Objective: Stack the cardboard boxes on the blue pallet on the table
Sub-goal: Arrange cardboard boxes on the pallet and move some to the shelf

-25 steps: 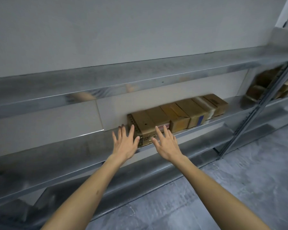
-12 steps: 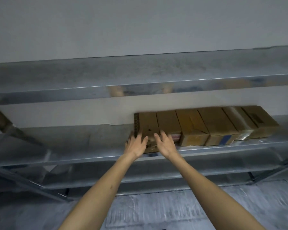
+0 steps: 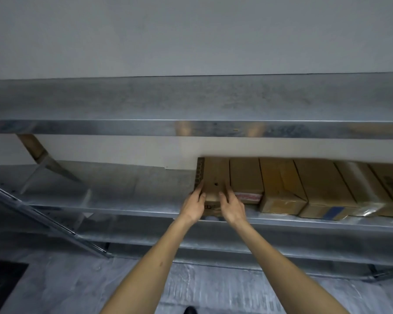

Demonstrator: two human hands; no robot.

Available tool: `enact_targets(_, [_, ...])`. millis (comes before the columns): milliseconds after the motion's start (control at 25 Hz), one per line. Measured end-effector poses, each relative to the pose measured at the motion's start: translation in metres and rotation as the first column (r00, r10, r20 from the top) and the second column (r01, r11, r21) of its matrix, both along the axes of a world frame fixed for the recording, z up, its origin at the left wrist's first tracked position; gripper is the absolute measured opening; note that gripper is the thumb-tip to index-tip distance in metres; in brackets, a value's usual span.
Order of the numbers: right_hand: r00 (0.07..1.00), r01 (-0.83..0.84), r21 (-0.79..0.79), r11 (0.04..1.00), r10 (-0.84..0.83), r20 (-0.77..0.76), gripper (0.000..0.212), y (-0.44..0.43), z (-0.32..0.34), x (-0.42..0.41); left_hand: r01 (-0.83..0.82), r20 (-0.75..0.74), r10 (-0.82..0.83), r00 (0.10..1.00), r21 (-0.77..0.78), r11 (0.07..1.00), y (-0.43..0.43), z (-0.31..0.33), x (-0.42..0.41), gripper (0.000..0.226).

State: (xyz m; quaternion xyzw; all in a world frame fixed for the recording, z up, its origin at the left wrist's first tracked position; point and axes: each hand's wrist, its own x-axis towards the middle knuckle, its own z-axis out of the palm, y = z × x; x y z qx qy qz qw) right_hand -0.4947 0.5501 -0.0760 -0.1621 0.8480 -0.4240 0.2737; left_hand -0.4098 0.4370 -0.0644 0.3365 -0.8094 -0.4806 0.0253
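Grey wall (image 3: 191, 37) backs a metal rack, and on its middle shelf (image 3: 123, 205) six cardboard boxes (image 3: 322, 182) lie side by side in one row, each touching the next. The leftmost box (image 3: 214, 175) is the one being handled, with its front end at the shelf's front lip.

Two bare hands clamp it from opposite sides. The left hand (image 3: 194, 206) has its fingers along the box's left face and its thumb over the top edge. The right hand (image 3: 233, 206) has its fingers in the seam against the neighbouring box and its thumb on top. The hands are close together, with only the box's width between them.

Just right of the leftmost box, the second box (image 3: 245, 175) carries one red-and-white label on its front. Further right, the fourth box bears one strip of blue tape (image 3: 334, 210), and the fifth is glossy with clear wrap.

Above the leftmost box runs one upper shelf (image 3: 191, 98), and below it one lower shelf (image 3: 145, 236). Well to its left, two slanted metal struts (image 3: 55, 166) cross the rack. A grey floor (image 3: 55, 291) lies beneath.
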Motion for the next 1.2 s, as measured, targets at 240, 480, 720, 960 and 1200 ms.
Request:
enact_targets(240, [1.0, 0.004, -0.039, 0.999, -0.004, 0.0, 0.052, 0.005, -0.007, 0.03, -0.124, -0.082, 0.132, 0.988, 0.101, 0.987, 0.0, -0.006, 0.04, 0.046])
enact_targets(480, [0.991, -0.133, -0.224, 0.965, 0.132, -0.023, 0.05, -0.01, -0.002, 0.093, -0.285, -0.169, 0.311, 0.935, 0.164, 0.945, 0.004, -0.003, 0.123, 0.042])
enact_targets(720, [0.923, -0.369, -0.356, 0.858, 0.382, -0.035, 0.045, -0.079, 0.025, 0.17, -0.411, -0.223, 0.431, 0.875, 0.132, 0.902, -0.044, 0.017, 0.241, 0.051])
enact_targets(960, [0.8, -0.562, -0.427, 0.709, 0.597, -0.062, 0.039, -0.165, 0.062, 0.288, -0.581, -0.233, 0.554, 0.799, -0.067, 0.811, -0.117, 0.046, 0.391, 0.047])
enact_targets(1200, [0.65, -0.66, -0.532, 0.53, 0.758, -0.051, 0.04, -0.248, 0.098, 0.424, -0.73, -0.39, 0.663, 0.639, -0.039, 0.682, -0.172, 0.082, 0.536, 0.06])
